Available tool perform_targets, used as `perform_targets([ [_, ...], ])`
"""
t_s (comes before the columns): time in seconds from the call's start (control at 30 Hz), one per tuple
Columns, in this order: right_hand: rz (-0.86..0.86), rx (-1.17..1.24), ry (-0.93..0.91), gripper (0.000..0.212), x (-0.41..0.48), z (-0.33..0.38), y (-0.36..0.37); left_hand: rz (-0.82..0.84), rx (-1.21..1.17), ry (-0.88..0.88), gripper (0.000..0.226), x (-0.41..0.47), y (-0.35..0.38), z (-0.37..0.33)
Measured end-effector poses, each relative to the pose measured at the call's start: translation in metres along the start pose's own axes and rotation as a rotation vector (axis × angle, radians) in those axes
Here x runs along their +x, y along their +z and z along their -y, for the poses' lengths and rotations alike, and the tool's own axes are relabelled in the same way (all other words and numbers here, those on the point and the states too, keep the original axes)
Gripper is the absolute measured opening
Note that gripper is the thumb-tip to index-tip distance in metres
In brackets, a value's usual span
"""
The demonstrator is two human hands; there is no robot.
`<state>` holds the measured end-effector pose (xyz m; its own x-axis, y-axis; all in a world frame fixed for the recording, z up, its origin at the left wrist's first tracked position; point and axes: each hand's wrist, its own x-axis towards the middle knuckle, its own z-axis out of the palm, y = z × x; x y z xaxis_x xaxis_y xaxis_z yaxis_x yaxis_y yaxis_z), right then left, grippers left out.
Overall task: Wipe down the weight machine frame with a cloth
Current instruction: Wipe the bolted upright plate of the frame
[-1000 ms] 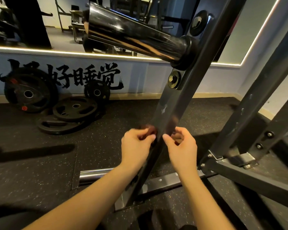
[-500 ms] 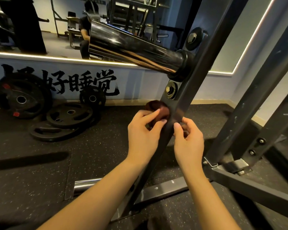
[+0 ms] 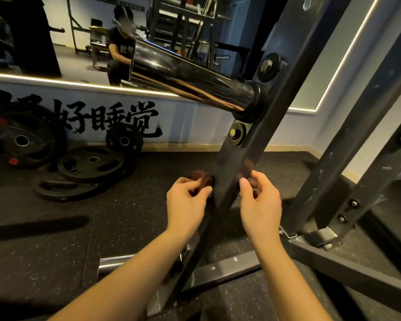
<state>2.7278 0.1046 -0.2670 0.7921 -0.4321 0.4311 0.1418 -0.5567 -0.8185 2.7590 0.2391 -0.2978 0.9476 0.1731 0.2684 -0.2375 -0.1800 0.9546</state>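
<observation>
Fingers point(image 3: 204, 190) pinch dark-red cloth point(image 3: 200, 178) (bunched) behind black frame post point(image 3: 236, 167).

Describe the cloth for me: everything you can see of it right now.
The cloth is a dark reddish-brown rag, mostly hidden. It seems to pass behind the slanted black frame post, below the bolt. A bunched end shows on the post's left side, pinched in the left hand; a smaller bit shows among the curled fingers of the right hand on the other side. It looks soft and crumpled. The stretch behind the post cannot be seen.
</observation>
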Motion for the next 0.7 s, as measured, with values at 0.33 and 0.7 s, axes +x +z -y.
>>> perform_targets([
  [0.33, 0.04, -0.043, 0.009, 0.038, -0.002, -0.001, -0.001, 0.001, -0.219, 0.047, 0.022, 0.035, 0.014, -0.015],
  [0.7, 0.083, -0.002, 0.027, 0.031, -0.003, 0.013, -0.01, 0.082, -0.203, 0.304, 0.027, 0.021, 0.005, -0.041],
])
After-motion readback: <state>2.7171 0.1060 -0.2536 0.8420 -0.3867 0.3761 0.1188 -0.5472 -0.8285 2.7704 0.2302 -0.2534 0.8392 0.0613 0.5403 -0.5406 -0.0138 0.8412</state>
